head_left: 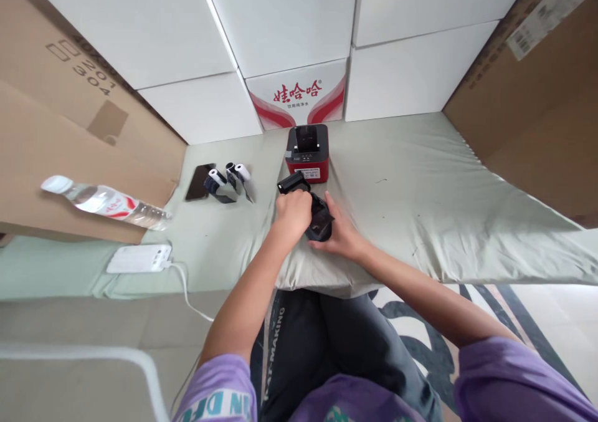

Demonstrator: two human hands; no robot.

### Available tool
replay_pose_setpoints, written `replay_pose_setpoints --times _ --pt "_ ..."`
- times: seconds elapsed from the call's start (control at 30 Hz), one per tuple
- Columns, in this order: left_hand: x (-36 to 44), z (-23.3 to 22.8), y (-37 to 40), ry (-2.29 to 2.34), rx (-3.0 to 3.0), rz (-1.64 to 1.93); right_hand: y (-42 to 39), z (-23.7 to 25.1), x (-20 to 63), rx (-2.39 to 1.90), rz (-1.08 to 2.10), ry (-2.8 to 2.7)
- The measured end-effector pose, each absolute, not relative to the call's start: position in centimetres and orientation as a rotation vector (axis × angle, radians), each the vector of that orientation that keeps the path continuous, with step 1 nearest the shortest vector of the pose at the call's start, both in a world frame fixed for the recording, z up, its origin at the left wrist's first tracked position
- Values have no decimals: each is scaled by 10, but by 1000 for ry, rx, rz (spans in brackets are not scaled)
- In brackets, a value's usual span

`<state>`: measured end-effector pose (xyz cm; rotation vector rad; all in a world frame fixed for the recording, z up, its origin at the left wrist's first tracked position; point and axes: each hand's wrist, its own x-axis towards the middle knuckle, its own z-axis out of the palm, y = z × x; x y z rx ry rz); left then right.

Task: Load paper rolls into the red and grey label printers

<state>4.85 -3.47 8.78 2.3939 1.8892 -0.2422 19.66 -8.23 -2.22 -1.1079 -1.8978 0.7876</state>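
A small black device (314, 213) lies on the pale green cloth (411, 197) in front of me, just ahead of a red and black printer-like unit (307, 153). My left hand (293, 213) is closed over the device's left side and top. My right hand (339, 229) cups its right and near side. The device's open black flap (293, 182) sticks out toward the red unit.
To the left lie several small paper rolls (230, 179), a dark phone (199, 181), a lying water bottle (105, 202) and a white power strip (139, 258) with its cable. White cartons (280, 23) and brown cardboard boxes (537, 91) wall the back and sides.
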Motion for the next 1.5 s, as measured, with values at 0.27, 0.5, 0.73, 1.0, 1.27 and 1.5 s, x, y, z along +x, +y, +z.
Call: replay_pose_setpoints --times 0.27,0.5,0.73,1.0,1.27,1.5 --pt "31 87 -34 1775 2461 -111 -79 -24 196 -1114 756 -1928" --pt "17 87 -28 1617 2502 -71 -80 -22 197 -1116 789 -1928" --pt "23 96 -23 1602 2463 -283 -77 -31 197 -1090 736 -1920" --pt "21 96 -21 1601 2464 -221 -77 -25 196 -1132 767 -1916" --pt "-23 124 -30 1393 2142 393 -73 -30 195 -1121 717 -1919" --pt "-89 149 46 1881 1843 636 -77 -18 195 -1184 772 -1917"
